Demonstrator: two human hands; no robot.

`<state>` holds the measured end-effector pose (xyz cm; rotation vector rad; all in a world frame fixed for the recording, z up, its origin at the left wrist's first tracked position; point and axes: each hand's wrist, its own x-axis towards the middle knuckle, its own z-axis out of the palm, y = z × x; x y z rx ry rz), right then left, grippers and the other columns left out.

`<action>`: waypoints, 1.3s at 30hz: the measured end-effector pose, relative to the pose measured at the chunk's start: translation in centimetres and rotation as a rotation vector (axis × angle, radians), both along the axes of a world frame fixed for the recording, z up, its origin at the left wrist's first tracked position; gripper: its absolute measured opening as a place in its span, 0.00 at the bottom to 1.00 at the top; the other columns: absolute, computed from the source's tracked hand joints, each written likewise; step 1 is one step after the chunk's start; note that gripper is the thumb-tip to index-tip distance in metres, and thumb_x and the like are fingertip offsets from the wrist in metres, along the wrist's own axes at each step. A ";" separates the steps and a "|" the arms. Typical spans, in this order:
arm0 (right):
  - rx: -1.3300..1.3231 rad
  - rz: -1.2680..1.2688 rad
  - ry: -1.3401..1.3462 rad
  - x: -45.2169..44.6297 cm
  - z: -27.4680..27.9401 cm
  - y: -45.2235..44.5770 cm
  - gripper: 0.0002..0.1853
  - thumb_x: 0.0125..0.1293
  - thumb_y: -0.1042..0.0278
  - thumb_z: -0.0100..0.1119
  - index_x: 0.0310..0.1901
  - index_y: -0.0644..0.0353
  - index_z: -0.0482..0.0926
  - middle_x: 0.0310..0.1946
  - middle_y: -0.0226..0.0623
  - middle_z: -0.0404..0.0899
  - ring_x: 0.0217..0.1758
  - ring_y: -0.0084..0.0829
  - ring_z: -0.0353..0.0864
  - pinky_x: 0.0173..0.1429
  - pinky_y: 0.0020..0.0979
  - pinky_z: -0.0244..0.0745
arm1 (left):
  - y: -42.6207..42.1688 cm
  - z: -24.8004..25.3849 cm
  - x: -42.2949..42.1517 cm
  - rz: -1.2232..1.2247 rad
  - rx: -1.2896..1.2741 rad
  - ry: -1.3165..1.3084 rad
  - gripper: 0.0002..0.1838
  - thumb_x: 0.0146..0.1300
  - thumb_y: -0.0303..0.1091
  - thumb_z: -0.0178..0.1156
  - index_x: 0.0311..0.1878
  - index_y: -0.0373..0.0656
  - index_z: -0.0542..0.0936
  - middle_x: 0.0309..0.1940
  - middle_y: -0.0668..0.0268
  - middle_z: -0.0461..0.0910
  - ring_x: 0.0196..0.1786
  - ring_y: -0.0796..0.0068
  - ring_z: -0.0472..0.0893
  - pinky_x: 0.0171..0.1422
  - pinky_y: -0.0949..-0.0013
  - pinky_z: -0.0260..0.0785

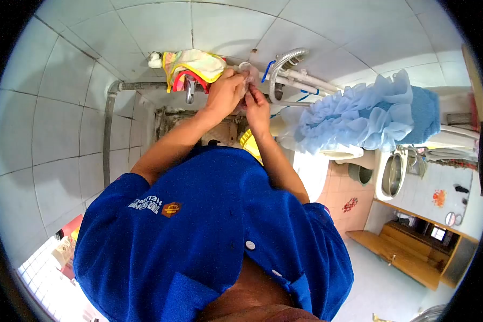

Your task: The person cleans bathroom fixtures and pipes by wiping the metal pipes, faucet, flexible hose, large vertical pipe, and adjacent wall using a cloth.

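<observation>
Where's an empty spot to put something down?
Some pink tiles beside the grey bucket look bare; so does the pale floor between the blue shirt and wooden door. It's crowded around the left hand and right hand, with the cloth, tap, ribbed hose and white pipes close by.

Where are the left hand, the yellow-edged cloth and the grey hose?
Left hand (225,93): head view, on the back of it.
Yellow-edged cloth (199,63): head view, on its pale middle.
Grey hose (274,78): head view, on its ribbed wall.
</observation>
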<state>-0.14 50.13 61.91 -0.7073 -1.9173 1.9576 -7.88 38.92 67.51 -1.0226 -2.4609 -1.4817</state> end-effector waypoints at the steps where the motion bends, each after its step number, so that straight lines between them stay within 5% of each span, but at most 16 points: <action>1: 0.002 0.001 0.001 0.1 0.5 -0.1 0.20 0.70 0.67 0.52 0.60 0.69 0.74 0.57 0.46 0.79 0.60 0.33 0.76 0.65 0.30 0.67 | 0.0 -0.5 0.2 0.001 0.002 0.001 0.16 0.59 0.24 0.57 0.52 0.37 0.80 0.36 0.54 0.75 0.39 0.54 0.77 0.44 0.61 0.70; 3: 0.083 0.014 -0.132 0.3 1.2 -0.2 0.21 0.70 0.68 0.50 0.61 0.69 0.73 0.58 0.45 0.78 0.61 0.33 0.75 0.66 0.29 0.66 | -0.2 -1.3 0.8 -0.004 0.159 -0.248 0.13 0.60 0.25 0.58 0.49 0.35 0.80 0.36 0.55 0.77 0.40 0.59 0.78 0.46 0.65 0.70; 6: -0.081 0.012 -0.068 0.3 2.5 -0.6 0.22 0.70 0.70 0.49 0.64 0.69 0.71 0.59 0.46 0.77 0.57 0.33 0.77 0.64 0.29 0.67 | -0.9 -1.5 2.3 -0.008 0.257 -0.272 0.12 0.61 0.26 0.59 0.47 0.34 0.79 0.37 0.57 0.78 0.41 0.66 0.78 0.48 0.68 0.70; 10: 0.047 0.040 0.096 -0.2 2.8 -0.8 0.25 0.70 0.71 0.45 0.68 0.68 0.66 0.62 0.46 0.74 0.52 0.34 0.76 0.61 0.29 0.67 | -0.7 -1.4 2.8 0.035 0.381 -0.300 0.09 0.60 0.26 0.59 0.43 0.33 0.77 0.35 0.54 0.77 0.37 0.63 0.78 0.43 0.64 0.70; 12: 0.036 0.007 0.090 -0.7 4.4 -1.4 0.28 0.70 0.75 0.42 0.72 0.68 0.58 0.55 0.35 0.74 0.41 0.17 0.72 0.42 0.19 0.69 | -0.8 -1.1 2.7 -0.019 0.364 -0.484 0.09 0.61 0.27 0.59 0.42 0.33 0.75 0.33 0.56 0.76 0.37 0.69 0.77 0.43 0.66 0.69; 13: 0.036 0.008 0.089 -1.1 5.1 -1.5 0.28 0.70 0.75 0.42 0.72 0.68 0.58 0.55 0.35 0.74 0.41 0.17 0.72 0.42 0.19 0.69 | -0.6 -1.4 2.7 -0.018 0.364 -0.485 0.09 0.61 0.27 0.59 0.42 0.33 0.75 0.33 0.56 0.76 0.37 0.69 0.77 0.43 0.66 0.69; 17: 0.364 0.036 0.149 -3.3 4.7 -1.0 0.28 0.70 0.75 0.41 0.72 0.65 0.59 0.63 0.44 0.72 0.52 0.26 0.75 0.54 0.26 0.71 | -0.1 -2.4 1.7 0.008 0.360 -0.595 0.08 0.63 0.26 0.56 0.44 0.35 0.73 0.33 0.59 0.76 0.38 0.74 0.75 0.43 0.68 0.69; 19: 0.860 0.018 0.157 -4.1 4.6 -0.8 0.25 0.69 0.74 0.47 0.68 0.67 0.66 0.62 0.50 0.73 0.59 0.40 0.75 0.63 0.35 0.68 | 0.1 -2.7 1.3 0.028 0.336 -0.590 0.08 0.63 0.26 0.56 0.44 0.35 0.74 0.34 0.60 0.77 0.39 0.75 0.75 0.44 0.68 0.69; 22: 0.964 0.063 0.139 -4.9 5.4 -0.2 0.21 0.66 0.73 0.53 0.60 0.67 0.74 0.58 0.52 0.76 0.61 0.51 0.73 0.66 0.41 0.66 | 0.5 -3.1 1.3 0.017 0.588 -0.741 0.08 0.63 0.24 0.54 0.44 0.35 0.74 0.36 0.62 0.78 0.41 0.75 0.76 0.47 0.69 0.70; 28: 1.115 0.062 0.149 -6.0 5.6 0.5 0.16 0.63 0.73 0.59 0.54 0.65 0.79 0.51 0.50 0.79 0.54 0.47 0.76 0.61 0.39 0.70 | -0.2 -3.4 0.9 -0.050 0.467 -0.799 0.14 0.66 0.27 0.55 0.54 0.37 0.74 0.47 0.66 0.78 0.48 0.76 0.75 0.55 0.70 0.68; 29: 1.115 0.063 0.150 -6.0 5.3 0.3 0.16 0.63 0.73 0.59 0.54 0.65 0.79 0.51 0.50 0.79 0.54 0.47 0.76 0.61 0.39 0.70 | 0.0 -3.0 1.0 -0.064 0.547 -0.886 0.13 0.66 0.28 0.55 0.53 0.37 0.74 0.46 0.66 0.78 0.47 0.76 0.75 0.54 0.70 0.68; 31: 0.713 -0.076 0.096 -5.8 4.3 0.0 0.16 0.65 0.71 0.59 0.53 0.65 0.78 0.48 0.50 0.81 0.50 0.47 0.81 0.60 0.39 0.72 | 0.0 -2.8 1.1 -0.072 0.630 -0.970 0.12 0.66 0.28 0.56 0.52 0.37 0.75 0.45 0.66 0.78 0.46 0.76 0.76 0.53 0.70 0.69; 34: 0.640 -0.161 0.089 -4.8 2.9 -0.6 0.18 0.66 0.67 0.59 0.55 0.66 0.77 0.50 0.49 0.81 0.52 0.45 0.80 0.59 0.38 0.73 | -0.3 -2.5 1.2 -0.051 0.518 -0.826 0.05 0.66 0.29 0.57 0.43 0.39 0.76 0.37 0.69 0.78 0.43 0.79 0.75 0.48 0.70 0.70; 39: 0.372 -0.313 0.101 -0.3 -0.3 -3.0 0.25 0.73 0.53 0.52 0.59 0.68 0.73 0.51 0.41 0.80 0.52 0.38 0.80 0.54 0.37 0.75 | -1.3 -2.9 1.8 -0.170 0.368 -0.767 0.07 0.65 0.28 0.58 0.43 0.37 0.74 0.35 0.66 0.77 0.39 0.79 0.74 0.44 0.69 0.70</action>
